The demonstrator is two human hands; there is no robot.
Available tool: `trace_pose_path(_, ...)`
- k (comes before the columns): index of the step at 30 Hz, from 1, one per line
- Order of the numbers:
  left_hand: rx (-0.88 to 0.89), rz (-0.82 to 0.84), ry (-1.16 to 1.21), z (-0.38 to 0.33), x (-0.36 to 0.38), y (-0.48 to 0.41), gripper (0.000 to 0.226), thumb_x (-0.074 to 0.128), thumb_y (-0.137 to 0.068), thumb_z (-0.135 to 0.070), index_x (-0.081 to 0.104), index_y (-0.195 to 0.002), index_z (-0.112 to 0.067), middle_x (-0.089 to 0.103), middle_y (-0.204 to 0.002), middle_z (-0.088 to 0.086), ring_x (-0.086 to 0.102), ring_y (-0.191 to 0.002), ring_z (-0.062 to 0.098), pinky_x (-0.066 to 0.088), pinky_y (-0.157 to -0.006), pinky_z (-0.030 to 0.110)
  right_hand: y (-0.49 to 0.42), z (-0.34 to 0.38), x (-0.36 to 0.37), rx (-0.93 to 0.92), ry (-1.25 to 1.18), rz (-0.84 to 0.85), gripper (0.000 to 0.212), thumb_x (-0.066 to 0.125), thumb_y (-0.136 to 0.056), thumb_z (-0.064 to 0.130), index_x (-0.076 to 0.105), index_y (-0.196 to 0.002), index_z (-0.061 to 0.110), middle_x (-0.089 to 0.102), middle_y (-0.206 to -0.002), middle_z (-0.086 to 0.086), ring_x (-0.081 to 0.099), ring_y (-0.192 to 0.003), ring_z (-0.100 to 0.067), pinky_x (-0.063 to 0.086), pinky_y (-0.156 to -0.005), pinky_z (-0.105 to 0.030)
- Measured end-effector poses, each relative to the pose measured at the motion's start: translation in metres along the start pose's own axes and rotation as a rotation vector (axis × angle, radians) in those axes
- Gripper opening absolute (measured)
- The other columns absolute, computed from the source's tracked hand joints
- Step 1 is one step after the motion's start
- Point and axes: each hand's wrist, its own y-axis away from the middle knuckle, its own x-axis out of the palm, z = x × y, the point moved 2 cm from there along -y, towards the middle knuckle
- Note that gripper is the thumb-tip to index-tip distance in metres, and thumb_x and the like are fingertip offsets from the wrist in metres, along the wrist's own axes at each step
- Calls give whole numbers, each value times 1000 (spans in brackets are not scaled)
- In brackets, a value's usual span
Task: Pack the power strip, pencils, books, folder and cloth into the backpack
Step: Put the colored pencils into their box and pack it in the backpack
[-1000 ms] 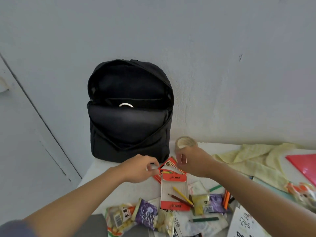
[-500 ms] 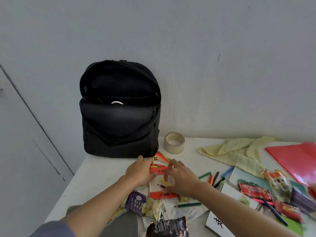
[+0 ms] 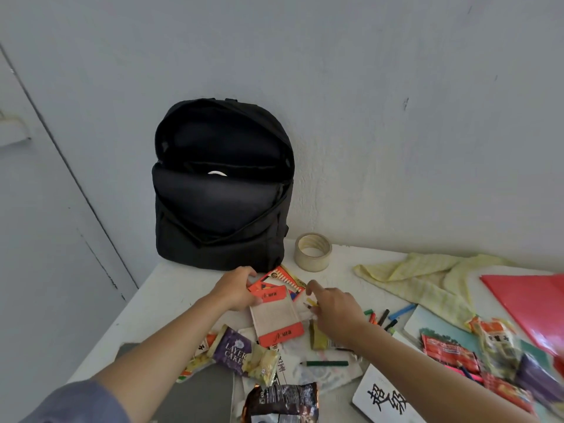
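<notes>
We look down on a white worktop (image 3: pixel 171 291) crowded with small things. Our left hand (image 3: pixel 235 290) grips the far end of a flat orange-and-cream pencil box (image 3: pixel 276 315), which lies left of the middle, just in front of the backpack (image 3: pixel 222 193). Our right hand (image 3: pixel 334 312) sits at the box's right side, fingers curled over the ends of two pencils (image 3: pixel 310 303); we cannot tell whether it pinches them or only touches them. The black backpack stands upright at the far left corner, against the wall, its main mouth gaping toward us. To do this step well, we judge, the left hand should hold the box steady and level while the right slides the pencils in lengthwise, so none spill. Scattered pencils (image 3: pixel 386 315) lie just right of the right hand. The yellow cloth (image 3: pixel 427 279) sprawls along the far edge, the red folder (image 3: pixel 534 300) at the right edge. The way from box to bag is short; a tape roll (image 3: pixel 312 252) stands just right of the bag, and snack packets (image 3: pixel 238 355) crowd the front. The left edge runs close beside our left forearm, so anything swept that way could fall.
</notes>
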Motion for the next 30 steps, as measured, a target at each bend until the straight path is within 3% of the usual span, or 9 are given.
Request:
trace_pose_path(3,-33,34,53,-5,2,-1,53,83,-84,-23,57,-130,-17,67,-122,2,64,-109,17,53,-95,33,4,-8,-2,57,46,83,43,53,-88,14,43,-130,21,57,-121,-6,53,-111,-28,43,-91,-41)
trace_pose_path(7,-51,43,240,-12,3,-3,18,78,-88,-18,63,-98,-18,67,-103,0,62,-99,15,50,-90,31,-1,-3,-2,79,58,29,38,49,-94,21,50,-132,19,49,-130,-6,44,-122,-28,41,-100,-46)
trace_pose_path(10,-31,32,292,-13,3,-5,18,80,-88,-27,66,-95,-17,71,-103,2,66,-95,15,52,-82,30,-9,5,1,99,-66,10,40,42,-101,43,53,-132,20,54,-128,-4,47,-122,-25,42,-100,-47)
trace_pose_path(14,98,131,342,-27,-4,-1,23,75,-93,-31,55,-92,-18,69,-95,0,60,-74,11,44,-58,22,-23,4,7,175,-250,30,55,60,-90,59,48,-132,26,59,-119,4,51,-116,-20,45,-100,-46)
trace_pose_path(17,238,155,362,-43,-15,7,28,74,-94,-30,49,-88,-18,72,-90,-2,62,-75,9,50,-63,25,-24,-4,4,243,-617,-108,53,77,-83,43,46,-121,25,64,-97,4,64,-90,-17,56,-80,-37)
trace_pose_path(20,296,156,464,-53,-28,15,32,75,-92,-31,49,-87,-14,75,-89,4,68,-78,12,56,-72,29,-20,-11,-11,233,-890,-245,45,80,-83,23,49,-116,22,62,-84,2,62,-72,-10,48,-56,-17)
trace_pose_path(24,344,109,648,-65,-43,32,41,79,-86,-40,49,-88,-12,76,-93,13,70,-83,22,53,-76,35,-17,-11,-44,142,-1084,-347,38,74,-88,12,50,-106,35,65,-91,-1,66,-83,-20,58,-67,-30)
trace_pose_path(27,404,34,849,-73,-54,46,44,77,-84,-38,50,-92,-4,73,-88,18,68,-82,28,55,-83,47,-8,-9,-79,46,-1170,-411,42,67,-91,1,49,-113,33,66,-99,-10,65,-77,-19,52,-56,-25)
trace_pose_path(30,395,-42,1058,-73,-62,58,41,72,-88,-28,55,-116,-2,75,-104,21,73,-90,31,57,-91,51,6,-8,-109,11,-1246,-533,38,64,-92,-4,54,-112,26,66,-100,-10,63,-67,-13,47,-49,-23)
